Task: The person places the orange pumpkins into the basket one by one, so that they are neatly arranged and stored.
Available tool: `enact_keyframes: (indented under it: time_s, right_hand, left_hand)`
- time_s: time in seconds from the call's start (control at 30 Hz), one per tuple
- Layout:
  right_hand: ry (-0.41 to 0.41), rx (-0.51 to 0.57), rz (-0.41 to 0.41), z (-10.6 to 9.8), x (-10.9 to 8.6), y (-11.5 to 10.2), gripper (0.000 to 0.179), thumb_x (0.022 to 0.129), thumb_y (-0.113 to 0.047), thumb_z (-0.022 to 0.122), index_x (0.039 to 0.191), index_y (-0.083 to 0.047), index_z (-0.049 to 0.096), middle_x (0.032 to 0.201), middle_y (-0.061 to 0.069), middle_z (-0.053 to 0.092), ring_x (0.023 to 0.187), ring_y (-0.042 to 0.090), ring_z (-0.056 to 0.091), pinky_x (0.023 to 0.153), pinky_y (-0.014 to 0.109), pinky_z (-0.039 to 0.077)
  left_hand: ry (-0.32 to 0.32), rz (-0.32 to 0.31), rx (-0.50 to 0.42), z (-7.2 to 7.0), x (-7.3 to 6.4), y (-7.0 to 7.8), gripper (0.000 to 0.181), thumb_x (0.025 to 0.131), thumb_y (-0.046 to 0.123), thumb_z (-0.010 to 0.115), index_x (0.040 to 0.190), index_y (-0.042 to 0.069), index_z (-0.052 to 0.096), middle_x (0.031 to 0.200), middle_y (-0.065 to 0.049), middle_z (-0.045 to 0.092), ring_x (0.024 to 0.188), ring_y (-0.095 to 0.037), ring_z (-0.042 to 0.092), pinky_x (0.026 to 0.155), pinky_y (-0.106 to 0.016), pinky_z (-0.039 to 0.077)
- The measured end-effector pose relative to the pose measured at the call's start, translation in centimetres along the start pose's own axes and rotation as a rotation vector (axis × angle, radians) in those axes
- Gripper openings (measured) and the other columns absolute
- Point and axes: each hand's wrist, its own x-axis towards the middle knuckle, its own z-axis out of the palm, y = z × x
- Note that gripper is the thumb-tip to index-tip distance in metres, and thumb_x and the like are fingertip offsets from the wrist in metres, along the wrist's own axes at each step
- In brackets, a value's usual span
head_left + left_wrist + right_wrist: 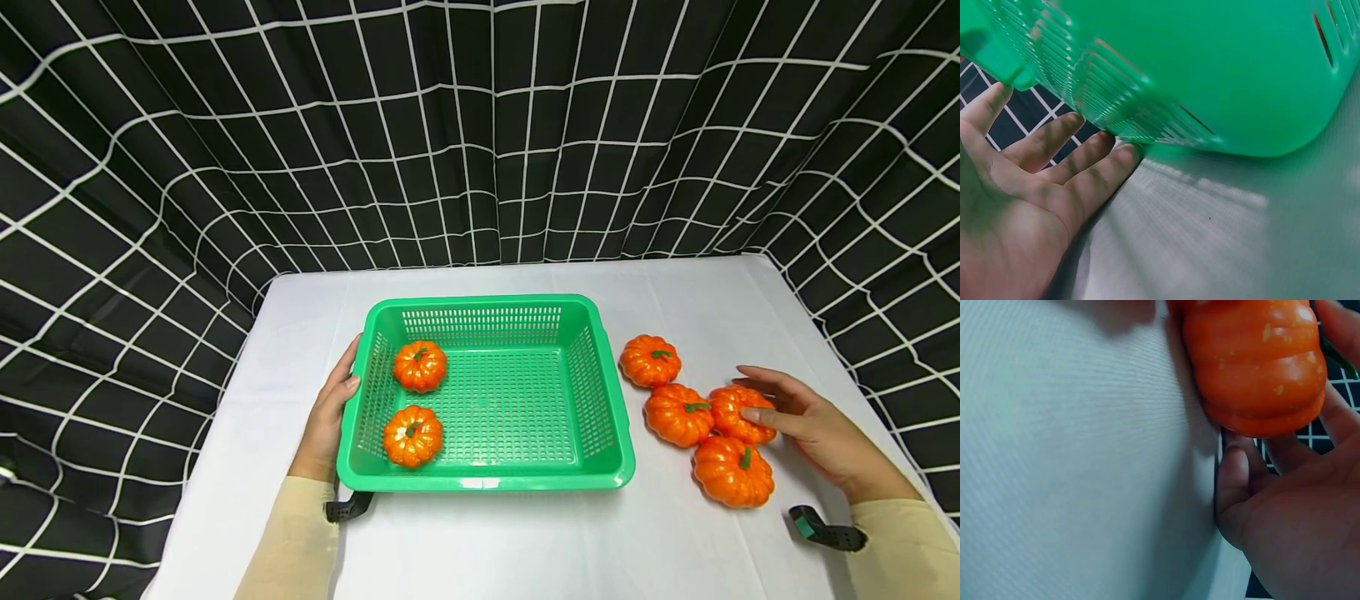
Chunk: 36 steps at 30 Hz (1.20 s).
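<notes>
A green plastic basket [480, 482] with slotted walls stands on the table. My left hand [326, 421] is at its left side, with extended fingertips touching the wall, as the left wrist view shows. Two small orange pumpkins, one behind [420, 367] and one in front [413, 436], sit inside along the basket's left. On the right, my right hand [832, 437] holds another orange pumpkin [729, 411], thumb on the near side and fingers round the far side. In the right wrist view this pumpkin [1257, 369] sits between thumb and fingers, close over the cloth.
Three more pumpkins lie by the held one: one farther back [649, 361], one to its left [678, 417] and one nearer me [733, 472]. A white cloth [480, 550] covers the table. Black curtains with a white grid [480, 167] surround it on the back and sides.
</notes>
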Motion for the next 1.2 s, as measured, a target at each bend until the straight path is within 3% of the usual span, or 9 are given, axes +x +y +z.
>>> enact_keyframes:
  time_s: [0.33,0.5,0.7,0.9,1.2]
  right_hand:
    - [0.034,-0.042,0.043,0.4,0.0,0.6,0.051,0.112,-0.013,0.062,0.162,-0.017,0.052,0.137,-0.027,0.053,0.127,-0.002,0.038,0.093,0.008,0.033]
    - [0.085,-0.108,0.086,0.2,-0.2,0.2,0.051,0.112,-0.023,0.065,0.161,-0.018,0.054,0.134,-0.029,0.054,0.124,-0.002,0.040,0.088,0.010,0.037]
    - [0.097,0.031,0.069,-0.2,-0.3,-0.4,0.047,0.112,-0.011,0.062,0.158,-0.020,0.057,0.132,-0.022,0.059,0.107,0.004,0.054,0.075,0.019,0.052]
    - [0.118,0.073,0.061,-0.3,-0.2,-0.7,0.046,0.112,-0.009,0.063,0.155,-0.025,0.062,0.131,-0.018,0.059,0.099,0.008,0.053,0.064,0.024,0.048]
    - [0.127,0.317,0.021,-0.4,-0.1,-1.0,0.044,0.111,0.000,0.060,0.147,-0.022,0.071,0.129,-0.014,0.065,0.098,0.008,0.060,0.067,0.021,0.054]
  left_hand:
    - [-0.008,0.006,0.001,-0.2,0.1,-0.3,0.063,0.113,0.014,0.034,0.174,0.028,0.032,0.175,0.001,0.033,0.148,-0.032,0.047,0.113,-0.040,0.049]
    - [0.005,0.000,0.020,-0.2,0.2,-0.3,0.062,0.113,0.017,0.036,0.174,0.030,0.033,0.175,0.002,0.034,0.148,-0.032,0.047,0.112,-0.042,0.050]
    - [-0.005,-0.003,0.028,-0.3,0.2,-0.3,0.062,0.114,0.019,0.037,0.174,0.030,0.032,0.176,0.000,0.032,0.149,-0.034,0.046,0.112,-0.042,0.050]
    - [0.002,-0.016,0.019,-0.3,0.1,-0.3,0.061,0.114,0.018,0.038,0.173,0.030,0.034,0.174,-0.002,0.035,0.146,-0.033,0.050,0.111,-0.043,0.050]
    - [0.011,-0.010,0.013,-0.2,0.1,-0.1,0.062,0.113,0.015,0.035,0.173,0.029,0.034,0.174,-0.001,0.037,0.143,-0.032,0.053,0.110,-0.042,0.052]
